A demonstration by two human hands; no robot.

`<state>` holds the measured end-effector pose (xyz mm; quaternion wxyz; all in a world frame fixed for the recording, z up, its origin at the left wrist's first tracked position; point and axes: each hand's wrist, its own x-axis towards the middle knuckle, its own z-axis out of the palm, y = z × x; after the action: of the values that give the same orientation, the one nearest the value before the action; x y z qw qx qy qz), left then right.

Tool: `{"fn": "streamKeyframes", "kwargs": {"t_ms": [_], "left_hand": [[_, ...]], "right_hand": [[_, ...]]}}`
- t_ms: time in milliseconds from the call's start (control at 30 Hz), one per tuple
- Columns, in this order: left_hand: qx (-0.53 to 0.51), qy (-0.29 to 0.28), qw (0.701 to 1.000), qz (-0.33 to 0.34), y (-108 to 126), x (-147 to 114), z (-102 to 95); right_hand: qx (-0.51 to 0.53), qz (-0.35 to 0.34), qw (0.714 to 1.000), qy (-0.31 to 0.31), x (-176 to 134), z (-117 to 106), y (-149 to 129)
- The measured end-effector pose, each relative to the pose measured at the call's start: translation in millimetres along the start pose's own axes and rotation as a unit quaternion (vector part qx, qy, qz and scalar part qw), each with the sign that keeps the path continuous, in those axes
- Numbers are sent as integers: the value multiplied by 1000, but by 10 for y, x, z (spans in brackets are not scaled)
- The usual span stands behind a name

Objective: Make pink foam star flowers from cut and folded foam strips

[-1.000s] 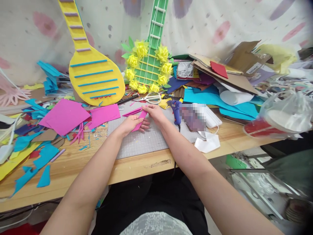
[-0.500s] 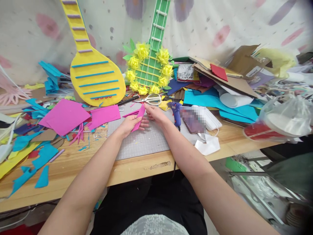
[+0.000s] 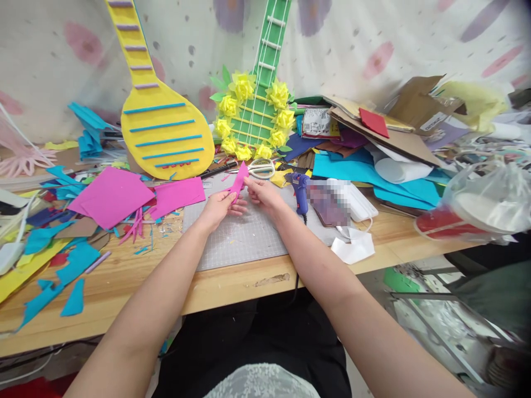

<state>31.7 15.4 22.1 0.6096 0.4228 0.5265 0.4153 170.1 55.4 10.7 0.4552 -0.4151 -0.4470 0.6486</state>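
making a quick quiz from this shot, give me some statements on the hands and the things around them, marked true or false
1. The left hand holds a pink strip. True.
2. The right hand grips the scissors. False: the scissors lie beyond the hands, and the right hand is at the pink strip.
3. Yellow flowers edge the body of the green instrument shape. True.
4. The glue gun lies to the left of both hands. False: it lies to their right.
5. The bars across the yellow instrument shape's rounded body are blue. True.
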Motion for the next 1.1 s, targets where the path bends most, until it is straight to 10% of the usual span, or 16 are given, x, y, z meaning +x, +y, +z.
{"fn": "streamKeyframes", "kwargs": {"t_ms": [333, 1100], "left_hand": [[2, -9, 999, 41, -8, -3, 19], [44, 0, 999, -23, -40, 16, 84]], "right_hand": [[-13, 58, 995, -79, -36, 86, 31], [45, -55, 984, 166, 0, 70, 37]]}}
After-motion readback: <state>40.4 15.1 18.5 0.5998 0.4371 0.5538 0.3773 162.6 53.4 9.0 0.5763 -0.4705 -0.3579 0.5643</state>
